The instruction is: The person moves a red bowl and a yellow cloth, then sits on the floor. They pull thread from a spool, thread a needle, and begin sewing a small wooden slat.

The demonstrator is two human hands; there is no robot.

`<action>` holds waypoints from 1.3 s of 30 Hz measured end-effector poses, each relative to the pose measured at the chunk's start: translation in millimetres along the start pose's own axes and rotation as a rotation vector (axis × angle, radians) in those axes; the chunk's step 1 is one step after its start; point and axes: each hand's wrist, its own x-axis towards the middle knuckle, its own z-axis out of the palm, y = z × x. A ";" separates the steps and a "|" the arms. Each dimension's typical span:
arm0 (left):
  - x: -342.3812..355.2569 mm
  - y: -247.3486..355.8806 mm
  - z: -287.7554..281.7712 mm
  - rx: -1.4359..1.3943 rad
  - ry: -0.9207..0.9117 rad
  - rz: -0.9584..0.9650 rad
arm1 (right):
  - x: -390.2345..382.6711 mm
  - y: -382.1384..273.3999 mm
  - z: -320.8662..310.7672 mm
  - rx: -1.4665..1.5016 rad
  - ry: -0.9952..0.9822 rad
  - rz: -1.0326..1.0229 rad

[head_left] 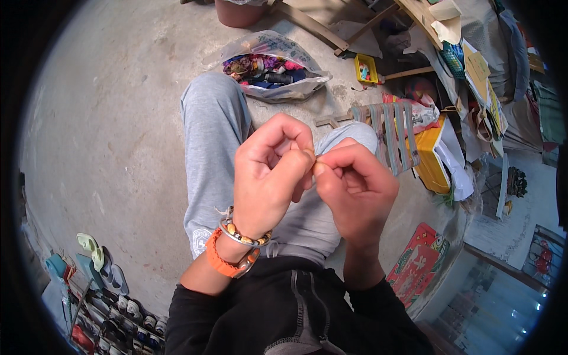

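Observation:
Above my lap, both hands meet at the fingertips. My left hand [275, 163] is closed in a pinch, thumb against the bent index finger, with an orange watch band [220, 258] and beaded bracelets [245, 235] at its wrist. Touching it from the right, my right hand [358, 189] pinches thumb and index finger together. Whatever lies between the fingertips is too small to make out. Beyond my knees, a clear plastic bag [296, 89] lies open on the floor, full of colourful yarn or thread [254, 68] and dark spools.
A striped woven stool [387, 133] stands by my right knee, near a yellow crate [433, 157]. Farther off are a small yellow basket [366, 69] and a reddish bucket [239, 13]. Shoes on a rack [127, 316] stand at lower left; a red mat [419, 263] lies at right.

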 end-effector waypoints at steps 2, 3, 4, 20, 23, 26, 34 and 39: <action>1.5 -0.7 -1.0 0.006 -0.020 -0.011 | -0.4 1.4 -0.4 0.008 -0.004 0.008; 2.5 -1.7 -2.6 0.001 -0.043 -0.018 | -0.7 2.0 0.2 0.027 0.010 0.017; 3.5 -2.2 -3.9 -0.003 -0.066 -0.025 | -1.1 2.3 0.5 0.046 0.024 0.026; 4.3 3.9 -8.3 -0.023 -0.116 -0.151 | -3.2 -3.0 -3.1 0.156 -0.012 0.122; 7.9 4.2 -10.1 0.025 -0.108 -0.128 | -3.2 3.2 -9.8 0.098 -0.048 0.114; 13.0 3.9 -13.4 0.086 -0.071 -0.120 | -1.7 0.7 -18.0 0.074 -0.033 0.124; 24.3 -29.7 -31.2 0.185 -0.028 -0.138 | 0.2 -4.5 -78.6 0.047 0.134 0.044; 32.2 -51.2 -27.6 0.245 -0.040 -0.149 | -4.8 -17.0 -118.8 0.132 0.336 -0.003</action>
